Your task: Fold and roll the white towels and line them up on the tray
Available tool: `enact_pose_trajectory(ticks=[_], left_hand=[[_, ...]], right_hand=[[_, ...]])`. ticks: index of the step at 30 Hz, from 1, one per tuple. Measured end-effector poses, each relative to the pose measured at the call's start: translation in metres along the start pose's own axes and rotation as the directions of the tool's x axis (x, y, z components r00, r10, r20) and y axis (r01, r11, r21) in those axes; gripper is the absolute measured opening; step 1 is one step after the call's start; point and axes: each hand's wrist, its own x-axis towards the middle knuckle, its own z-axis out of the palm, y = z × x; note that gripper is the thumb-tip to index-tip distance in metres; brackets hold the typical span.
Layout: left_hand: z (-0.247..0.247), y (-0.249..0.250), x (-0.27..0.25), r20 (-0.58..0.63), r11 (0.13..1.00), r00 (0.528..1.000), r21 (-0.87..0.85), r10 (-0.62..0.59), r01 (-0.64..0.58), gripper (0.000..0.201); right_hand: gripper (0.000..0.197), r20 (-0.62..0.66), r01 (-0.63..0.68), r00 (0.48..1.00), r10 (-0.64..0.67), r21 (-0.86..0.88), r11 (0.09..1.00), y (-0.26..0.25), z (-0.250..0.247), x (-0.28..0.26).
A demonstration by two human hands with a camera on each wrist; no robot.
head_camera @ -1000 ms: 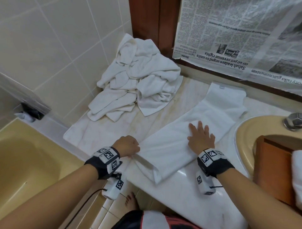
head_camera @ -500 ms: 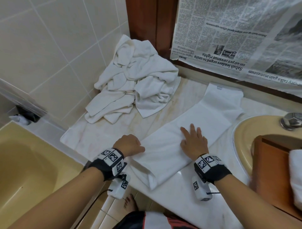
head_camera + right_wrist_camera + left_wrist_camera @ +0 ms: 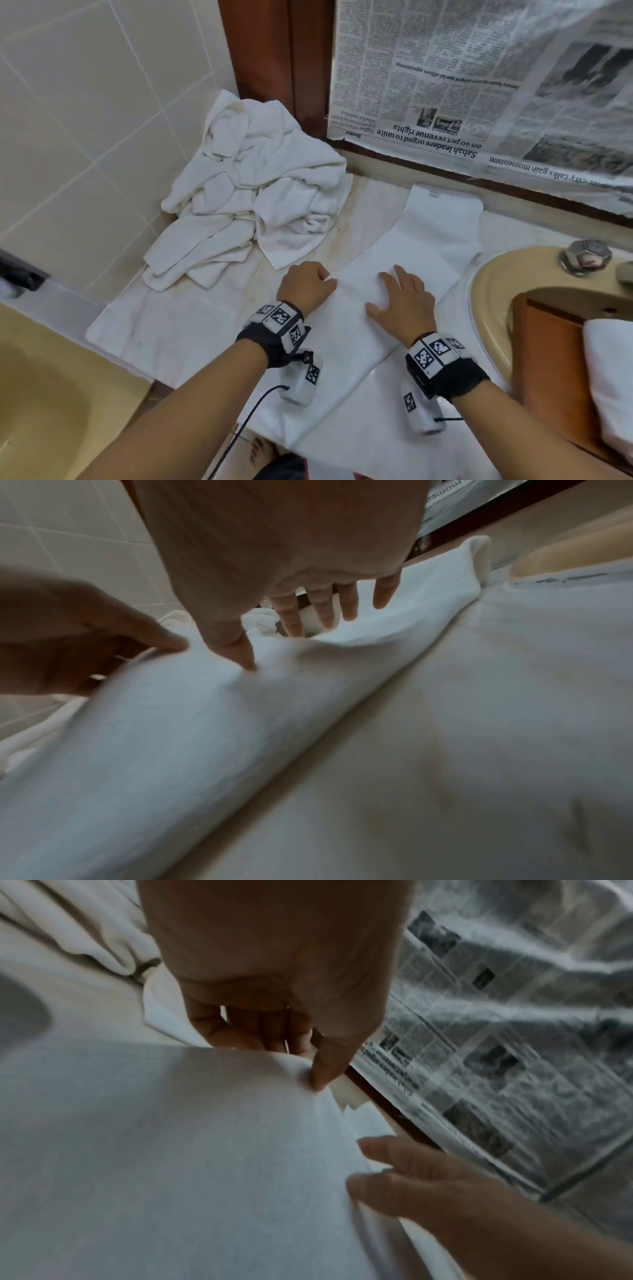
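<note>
Counter (image 3: 191,329) with the folded towel (image 3: 346,356) lying diagonally between pile (image 3: 253,192) and sink (image 3: 493,291). Right hand (image 3: 399,303), fingers spread, presses flat on the towel's middle; left hand (image 3: 305,284), curled, pinches its left edge.

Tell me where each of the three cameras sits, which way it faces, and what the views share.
Head: worn high, faces down at the counter; shows both forearms, left hand, right hand.
Left wrist: looks along the left hand pinching the folded towel.
Right wrist: looks along the right hand, fingers spread on the folded towel.
Shared: all three show that towel and both hands.
</note>
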Motion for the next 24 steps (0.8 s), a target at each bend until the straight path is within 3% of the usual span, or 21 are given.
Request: enact_pose_trajectory(ticks=[4, 8, 14, 18, 21, 24], left_hand=[[0.003, -0.020, 0.008, 0.088, 0.981, 0.990, 0.166, -0.114, 0.098, 0.020], [0.005, -0.022, 0.016, 0.111, 0.980, 0.983, 0.156, -0.144, 0.126, 0.020], [0.016, 0.012, 0.040, 0.137, 0.995, 0.990, 0.097, -0.037, 0.024, 0.032], [0.022, 0.041, 0.063, 0.193, 0.989, 0.980, 0.129, 0.051, -0.076, 0.018], [0.021, 0.053, 0.077, 0.161, 0.986, 0.985, 0.148, 0.056, -0.080, 0.037], [0.021, 0.052, 0.085, 0.138, 0.980, 0.990, 0.194, 0.023, -0.050, 0.036]], right_hand=[[0.080, 0.104, -0.033, 0.994, 0.030, 0.025, 0.999, 0.001, 0.006, 0.004], [0.086, 0.109, -0.048, 0.993, 0.045, 0.025, 0.999, 0.002, 0.015, 0.000], [0.091, 0.127, -0.036, 0.991, 0.033, 0.028, 0.999, 0.003, 0.016, 0.000], [0.094, 0.130, -0.037, 0.991, 0.029, 0.058, 0.998, 0.006, 0.010, 0.002], [0.096, 0.123, -0.034, 0.992, 0.024, 0.081, 0.996, 0.008, 0.006, 0.004], [0.096, 0.129, -0.033, 0.992, 0.020, 0.100, 0.994, 0.008, 0.005, 0.005]])
